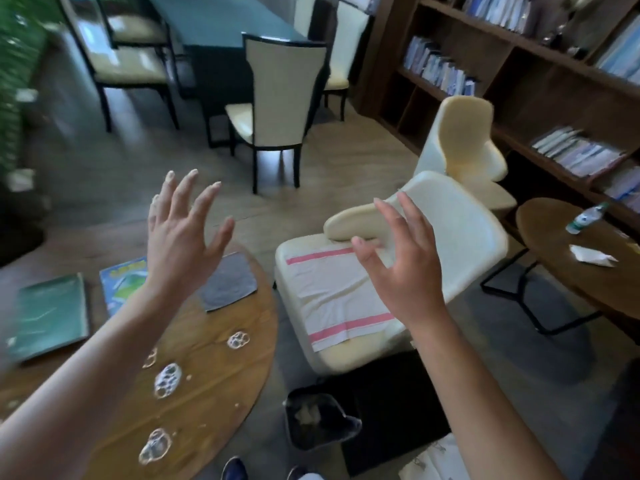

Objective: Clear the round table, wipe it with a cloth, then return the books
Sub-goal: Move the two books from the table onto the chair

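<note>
Both hands are raised over the scene with fingers spread and nothing in either grip: the left hand point(180, 237) hangs above the far part of the round worktop point(214, 375), the right hand point(401, 268) above the cream chair point(460, 237) just right of it.

The worktop is not yet cleared. Two books lie on its left side, a green book point(48, 317) and, just beyond it, a blue book point(121, 282) partly hidden by the left forearm. A grey cloth point(228, 282) lies flat near the far rim, and foamy spills point(168, 379) run in a line down the near half.

The step in hand looks like the clearing. It would go best to lift the books first, flat and from the dry left side, and park them away from the wet patches so their covers stay clean. Then take the grey cloth and wipe from the far rim toward the near edge, gathering the foam rather than smearing it across the wood.

A white towel point(332, 296) with pink stripes is draped over the chair seat; it may serve as a second wipe, or the seat as a spot for the books. A black bin point(318, 420) stands on the floor near the feet, close to the worktop's right edge, and could be kicked while leaning in. A second table point(554, 251) on the right carries a bottle point(585, 218) and crumpled paper point(590, 258); bookshelves point(519, 81) line the far right wall.
</note>
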